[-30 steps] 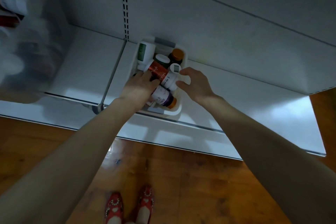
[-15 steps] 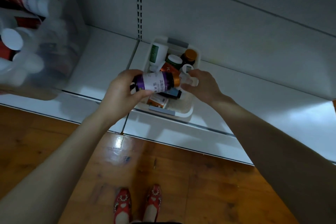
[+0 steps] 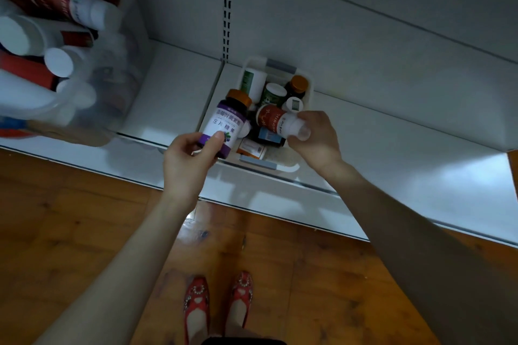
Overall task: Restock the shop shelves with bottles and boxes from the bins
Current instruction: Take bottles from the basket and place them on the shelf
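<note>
A small white bin [image 3: 291,166] sits on the low white shelf [image 3: 392,154], holding several bottles and a small box. My left hand [image 3: 186,161] grips a purple-and-white bottle [image 3: 228,123] with an orange cap, held upright over the bin's left edge. My right hand [image 3: 318,138] holds a red-and-white bottle [image 3: 273,120] by its white cap end, lying sideways above the bin. Still inside are a green-labelled white bottle [image 3: 252,82], a green bottle with a white lid [image 3: 271,95] and a dark bottle with an orange cap [image 3: 296,86].
A large clear bin [image 3: 120,87] full of red-and-white bottles stands on the shelf at the left. The shelf's back panel has a slotted upright [image 3: 227,8]. Below is a wooden floor [image 3: 70,232] with my red shoes [image 3: 196,300].
My left hand has turned the purple bottle upright above the bin. My right hand has lifted the red-and-white bottle out of the bin. The view has shifted left.
</note>
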`<state>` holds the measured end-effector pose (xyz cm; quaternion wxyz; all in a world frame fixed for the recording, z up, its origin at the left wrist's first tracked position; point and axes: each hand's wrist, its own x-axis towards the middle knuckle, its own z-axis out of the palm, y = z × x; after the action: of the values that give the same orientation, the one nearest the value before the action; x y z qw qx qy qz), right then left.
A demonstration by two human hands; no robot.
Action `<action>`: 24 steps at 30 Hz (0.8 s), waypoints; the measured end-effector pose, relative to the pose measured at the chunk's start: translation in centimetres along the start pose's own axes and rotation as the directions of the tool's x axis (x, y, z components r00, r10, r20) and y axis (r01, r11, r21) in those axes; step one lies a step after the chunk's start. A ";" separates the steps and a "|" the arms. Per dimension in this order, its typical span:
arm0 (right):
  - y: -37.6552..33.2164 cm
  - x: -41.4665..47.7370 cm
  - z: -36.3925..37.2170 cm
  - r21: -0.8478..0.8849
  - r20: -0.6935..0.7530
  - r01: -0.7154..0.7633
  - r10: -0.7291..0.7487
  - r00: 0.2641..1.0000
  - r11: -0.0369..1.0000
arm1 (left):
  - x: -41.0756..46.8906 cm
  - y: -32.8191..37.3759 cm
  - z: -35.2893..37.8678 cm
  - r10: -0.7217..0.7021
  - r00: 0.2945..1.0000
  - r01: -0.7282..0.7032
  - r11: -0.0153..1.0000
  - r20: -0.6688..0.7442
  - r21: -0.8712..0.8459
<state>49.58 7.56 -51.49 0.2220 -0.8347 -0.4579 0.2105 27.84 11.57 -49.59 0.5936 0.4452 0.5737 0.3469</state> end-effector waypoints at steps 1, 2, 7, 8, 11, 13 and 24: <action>-0.4 -0.9 -0.4 0.019 -0.013 -0.005 0.005 1.000 1.000 | -0.7 0.3 -0.3 -0.035 0.999 0.035 0.999 0.002 -0.025; -0.7 -1.8 -0.8 0.034 -0.043 0.002 0.000 0.999 0.999 | -1.4 0.6 -0.5 -0.060 0.998 0.061 0.998 0.005 -0.035; -3.3 -7.2 -3.2 0.165 -0.103 -0.125 0.144 0.984 0.978 | -5.7 3.2 -2.2 -0.117 0.993 0.119 0.991 0.028 -0.068; -3.8 -8.5 -3.7 0.182 -0.078 -0.175 0.191 0.978 0.968 | -6.6 3.8 -2.7 -0.115 0.993 0.117 0.991 0.036 -0.069; -5.6 -12.6 -6.0 0.220 -0.003 -0.227 0.233 0.972 0.949 | -9.5 6.1 -4.2 -0.121 0.991 0.125 0.989 0.051 -0.083; -6.6 -15.1 -8.1 0.245 0.044 -0.253 0.250 0.967 0.936 | -11.6 7.9 -4.9 -0.096 0.993 0.100 0.993 0.066 -0.055; -10.1 -26.3 -20.9 0.465 0.067 -0.288 0.291 0.954 0.837 | -21.2 17.8 -4.5 0.043 0.953 -0.008 0.993 0.300 -0.118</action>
<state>41.50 -13.82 -24.89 0.3846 -0.8160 -0.2610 0.3436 23.05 -0.93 -24.94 0.6943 0.4655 0.4495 0.3150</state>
